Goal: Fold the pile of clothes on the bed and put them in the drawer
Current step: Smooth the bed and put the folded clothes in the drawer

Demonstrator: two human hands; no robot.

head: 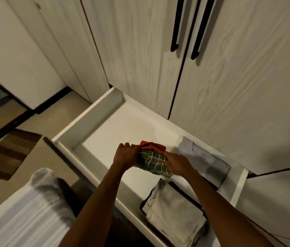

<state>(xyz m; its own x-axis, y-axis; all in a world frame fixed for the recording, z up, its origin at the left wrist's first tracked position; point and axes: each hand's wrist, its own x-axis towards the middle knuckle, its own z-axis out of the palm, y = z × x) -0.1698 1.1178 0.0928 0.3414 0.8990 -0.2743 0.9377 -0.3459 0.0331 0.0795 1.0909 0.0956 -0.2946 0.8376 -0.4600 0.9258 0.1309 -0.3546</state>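
— Pale wood-grain wardrobe doors (229,86) stand behind a pulled-out white drawer (94,122), with the bed (26,211) off to the drawer's near left. What's in hand?

— A small folded stack: a green plaid garment (151,162) with a red garment (152,146) showing at its far edge. The left hand (126,155) grips the stack's left end, fingers curled round it; the right hand (174,164) clamps the right end, thumb on top. It sits low over the drawer's middle. I can't tell if it touches the floor of the drawer yet.

— And what else is already in there?

— A folded grey T-shirt (206,161) toward the drawer's right end, and folded beige trousers (174,216) on something dark at the drawer's near right.

— What could go wrong?

— I'd judge the stack may spring open on release, since two loose pieces are only squeezed together. The right wrist is also close to the grey T-shirt, so pulling out could drag and rumple it. Set too near the trousers, the plaid corner would overlap them.
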